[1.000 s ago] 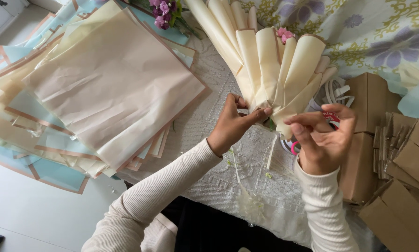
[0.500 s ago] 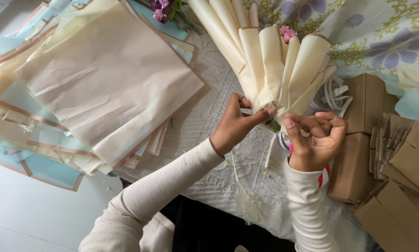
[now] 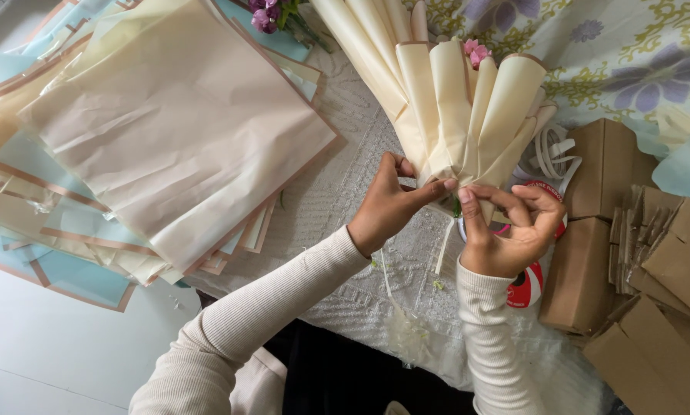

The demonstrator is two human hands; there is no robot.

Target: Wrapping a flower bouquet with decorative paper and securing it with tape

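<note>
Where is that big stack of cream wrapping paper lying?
In the head view, the stack of cream paper sheets lies spread at upper left, on the white lace cloth, left of the left hand and the cream-wrapped bouquet.

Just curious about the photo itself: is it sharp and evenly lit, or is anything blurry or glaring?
Head view: soft, even daylight without harsh glare; the left hand, right hand and cream paper bouquet look sharp, with only faint shadows under the stacked paper sheets; the edges bend slightly, as with a wide lens.
</note>
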